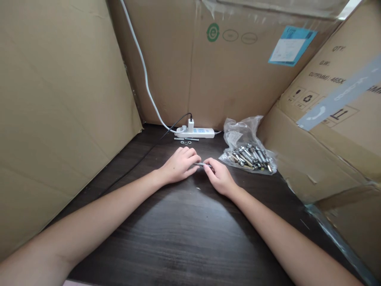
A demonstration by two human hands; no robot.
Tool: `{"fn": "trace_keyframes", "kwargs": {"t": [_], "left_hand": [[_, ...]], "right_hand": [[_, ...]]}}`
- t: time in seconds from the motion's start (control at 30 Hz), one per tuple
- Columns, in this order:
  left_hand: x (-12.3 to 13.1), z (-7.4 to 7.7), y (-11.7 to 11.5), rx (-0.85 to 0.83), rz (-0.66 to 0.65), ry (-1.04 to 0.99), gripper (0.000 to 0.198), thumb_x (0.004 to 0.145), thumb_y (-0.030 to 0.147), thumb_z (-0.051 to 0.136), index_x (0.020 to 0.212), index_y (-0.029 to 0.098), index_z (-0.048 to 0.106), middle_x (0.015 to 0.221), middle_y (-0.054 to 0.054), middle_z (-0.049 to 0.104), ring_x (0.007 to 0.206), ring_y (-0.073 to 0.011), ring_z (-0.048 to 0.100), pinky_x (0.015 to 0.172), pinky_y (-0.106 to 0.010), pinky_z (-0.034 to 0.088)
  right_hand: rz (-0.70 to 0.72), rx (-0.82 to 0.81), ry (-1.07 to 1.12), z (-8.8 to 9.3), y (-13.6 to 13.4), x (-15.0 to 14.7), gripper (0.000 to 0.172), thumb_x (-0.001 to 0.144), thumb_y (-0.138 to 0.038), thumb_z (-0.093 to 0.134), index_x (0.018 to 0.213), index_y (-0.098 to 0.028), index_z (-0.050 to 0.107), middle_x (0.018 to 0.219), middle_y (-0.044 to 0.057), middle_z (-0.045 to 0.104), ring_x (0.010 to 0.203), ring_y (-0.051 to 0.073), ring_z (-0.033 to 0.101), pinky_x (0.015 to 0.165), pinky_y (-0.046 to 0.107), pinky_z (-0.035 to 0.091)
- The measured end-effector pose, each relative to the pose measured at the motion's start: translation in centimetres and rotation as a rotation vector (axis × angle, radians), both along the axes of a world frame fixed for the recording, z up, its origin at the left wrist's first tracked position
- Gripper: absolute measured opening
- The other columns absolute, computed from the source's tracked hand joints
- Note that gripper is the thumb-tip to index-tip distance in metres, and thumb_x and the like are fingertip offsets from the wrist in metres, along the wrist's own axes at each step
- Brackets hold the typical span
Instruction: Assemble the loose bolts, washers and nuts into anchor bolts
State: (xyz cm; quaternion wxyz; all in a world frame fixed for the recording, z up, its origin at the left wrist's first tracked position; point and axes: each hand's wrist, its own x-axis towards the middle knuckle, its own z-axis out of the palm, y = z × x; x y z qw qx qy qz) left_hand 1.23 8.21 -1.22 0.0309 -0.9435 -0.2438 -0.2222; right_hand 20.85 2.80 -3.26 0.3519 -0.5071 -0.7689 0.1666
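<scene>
My left hand (181, 165) is closed with its fingertips at the left end of a slim grey metal rod (200, 164), which looks like a bolt. The right end of the same rod is pinched between the thumb and fingers of my right hand (219, 176). The rod lies roughly level between the two hands, its ends hidden by fingers. Beyond my left hand, bolt rods (192, 139) lie end to end on the dark table. Just in front of them are small metal rings (186, 143), like washers or a nut.
A clear plastic bag (235, 131) of several metal expansion bolts (253, 155) lies to the right. Behind stands a white power strip (208, 132) with a plugged-in adapter (191, 125). A black cable (139, 161) crosses the table (184, 238) at left. Cardboard boxes (166, 71) enclose three sides.
</scene>
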Motion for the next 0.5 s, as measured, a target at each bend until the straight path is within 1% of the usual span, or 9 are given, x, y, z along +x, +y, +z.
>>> {"fn": "trace_keyframes", "kwargs": {"t": [0.1, 0.2, 0.27, 0.37, 0.43, 0.5], "left_hand": [[0.05, 0.05, -0.17, 0.040, -0.023, 0.024, 0.018, 0.093, 0.029, 0.045, 0.099, 0.018, 0.059, 0.098, -0.006, 0.058, 0.090, -0.0202, 0.047, 0.078, -0.034, 0.034], [0.01, 0.01, -0.06, 0.058, 0.001, 0.020, 0.018, 0.094, 0.027, 0.044, 0.097, 0.018, 0.060, 0.096, -0.006, 0.059, 0.088, -0.0201, 0.047, 0.076, -0.034, 0.033], [-0.02, -0.06, 0.12, 0.061, 0.019, 0.018, 0.018, 0.094, 0.026, 0.044, 0.096, 0.018, 0.060, 0.095, -0.006, 0.059, 0.087, -0.0201, 0.047, 0.075, -0.034, 0.033], [-0.04, -0.21, 0.36, 0.062, 0.053, 0.000, 0.019, 0.094, 0.026, 0.044, 0.096, 0.017, 0.060, 0.093, -0.007, 0.059, 0.085, -0.0200, 0.047, 0.074, -0.034, 0.033], [-0.04, -0.28, 0.42, 0.064, 0.068, -0.009, 0.020, 0.094, 0.025, 0.043, 0.102, 0.018, 0.060, 0.093, -0.006, 0.058, 0.085, -0.0199, 0.047, 0.073, -0.033, 0.033], [-0.04, -0.30, 0.39, 0.070, 0.060, 0.005, 0.024, 0.094, 0.024, 0.043, 0.111, 0.021, 0.059, 0.091, -0.006, 0.057, 0.085, -0.0197, 0.047, 0.072, -0.032, 0.032]], "right_hand": [[0.047, -0.005, 0.014, 0.02, -0.08, -0.04, 0.019, 0.092, -0.028, 0.042, 0.096, -0.020, 0.058, 0.090, 0.004, 0.065, 0.079, 0.017, 0.057, 0.072, 0.027, 0.041], [0.042, -0.012, 0.049, -0.02, -0.05, -0.01, 0.020, 0.093, -0.029, 0.042, 0.097, -0.020, 0.060, 0.091, 0.004, 0.065, 0.079, 0.017, 0.058, 0.072, 0.027, 0.041], [0.020, -0.012, 0.063, -0.06, 0.00, 0.04, 0.021, 0.093, -0.029, 0.042, 0.097, -0.020, 0.060, 0.088, 0.004, 0.065, 0.076, 0.017, 0.057, 0.071, 0.027, 0.041], [-0.050, -0.004, 0.074, -0.11, 0.08, 0.12, 0.022, 0.093, -0.031, 0.041, 0.094, -0.020, 0.060, 0.077, 0.002, 0.061, 0.068, 0.016, 0.054, 0.065, 0.027, 0.040], [-0.087, 0.005, 0.093, -0.11, 0.13, 0.15, 0.022, 0.093, -0.033, 0.041, 0.093, -0.019, 0.059, 0.073, 0.001, 0.058, 0.066, 0.016, 0.053, 0.064, 0.026, 0.039], [-0.094, 0.013, 0.113, -0.08, 0.14, 0.16, 0.022, 0.093, -0.033, 0.041, 0.092, -0.019, 0.058, 0.075, 0.001, 0.059, 0.068, 0.016, 0.054, 0.065, 0.026, 0.040]]}}
